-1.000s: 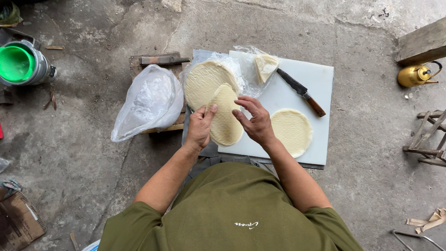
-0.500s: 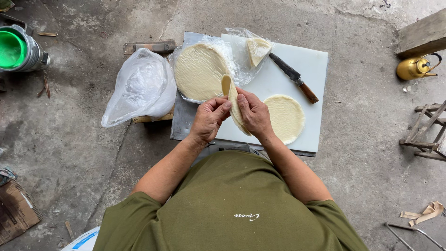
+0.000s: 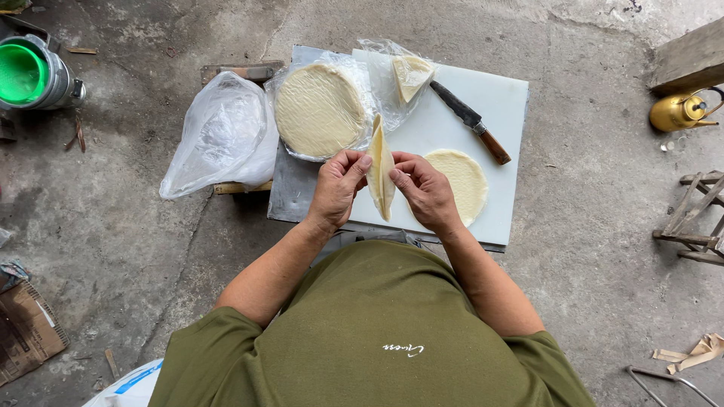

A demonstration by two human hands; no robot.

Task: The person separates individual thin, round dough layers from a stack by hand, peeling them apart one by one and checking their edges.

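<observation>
A thin round pastry wrapper (image 3: pixel 381 172) is held on edge, pinched between the fingers of the left hand (image 3: pixel 337 186) and right hand (image 3: pixel 422 188). Below it, a white cutting board (image 3: pixel 504 113) carries 1 flat wrapper (image 3: pixel 460 181) and a wooden-handled knife (image 3: pixel 471 120).

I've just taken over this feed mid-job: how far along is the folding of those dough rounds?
Done: one folded wedge lies on the plastic wrap near the knife. In hand: the left hand and right hand hold a round upright between them, pinched at its edges. Left: a single flat round on the white cutting board, and a stack of rounds in opened plastic. Mostly still to go.
</observation>
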